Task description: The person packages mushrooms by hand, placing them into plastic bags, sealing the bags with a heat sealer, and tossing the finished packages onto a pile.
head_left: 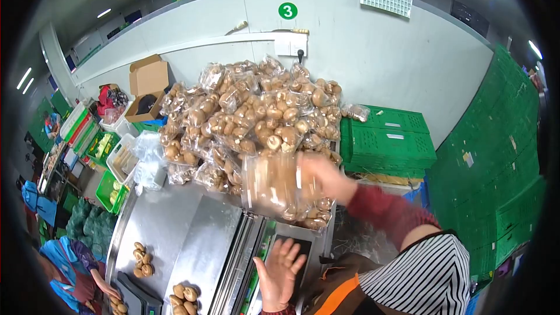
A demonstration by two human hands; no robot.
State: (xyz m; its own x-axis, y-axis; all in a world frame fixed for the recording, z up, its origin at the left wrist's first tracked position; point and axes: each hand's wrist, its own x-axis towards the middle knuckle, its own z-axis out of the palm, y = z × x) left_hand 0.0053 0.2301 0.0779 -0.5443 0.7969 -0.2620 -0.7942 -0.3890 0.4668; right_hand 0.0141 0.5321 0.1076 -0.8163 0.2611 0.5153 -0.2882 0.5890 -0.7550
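Clear plastic bag (259, 192) of brown mushrooms (280, 184), blurred, gripped by the right hand's (331, 179) curled fingers, likely to support its weight; piled bags (233, 122) lie beyond them. Left hand's (279, 277) fingers spread, empty.

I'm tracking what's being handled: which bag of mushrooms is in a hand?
The motion-blurred bag, gripped by the right hand over the near side of the pile; the other bags lie unheld.
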